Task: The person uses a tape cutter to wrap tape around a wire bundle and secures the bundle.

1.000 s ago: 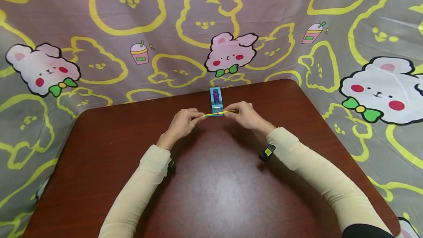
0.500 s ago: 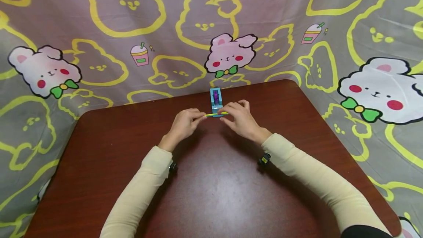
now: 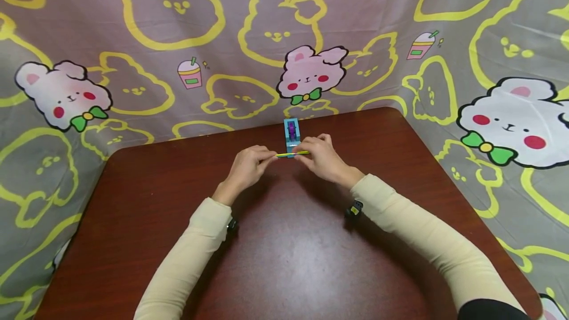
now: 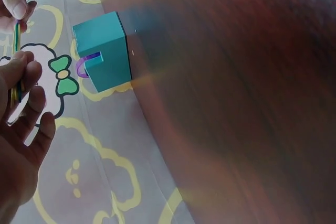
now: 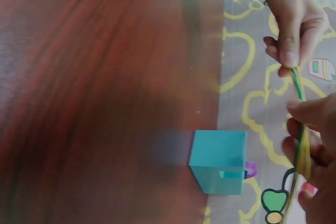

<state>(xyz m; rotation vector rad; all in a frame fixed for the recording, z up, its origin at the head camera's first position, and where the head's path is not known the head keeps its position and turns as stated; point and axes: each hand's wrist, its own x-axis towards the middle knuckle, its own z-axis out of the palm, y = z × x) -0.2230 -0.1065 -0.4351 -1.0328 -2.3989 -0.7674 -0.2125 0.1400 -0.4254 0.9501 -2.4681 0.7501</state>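
Observation:
A thin bundle of yellow, green and blue strands (image 3: 285, 154) stretches between the two hands, and its exact kind is hard to tell. The left hand (image 3: 250, 164) pinches its left end between thumb and fingers. Closer to the middle, the right hand (image 3: 325, 160) pinches the same bundle. In the right wrist view, the strands (image 5: 300, 88) run from one hand to the other, with loose lengths trailing past the right hand (image 5: 317, 140). Just behind the hands stands a teal tape dispenser (image 3: 291, 135) with a purple wheel. The left wrist view shows this dispenser (image 4: 107, 51) from its side.
The brown wooden table (image 3: 284, 241) has rounded corners. A cartoon-printed cloth (image 3: 249, 23) hangs along its back and sides. The dispenser is near the table's back edge, close to that cloth.
My right hand has moved left along the strands, parting its fingers midway, and now pinches them closer to the left hand. The left hand keeps its grip almost in place.

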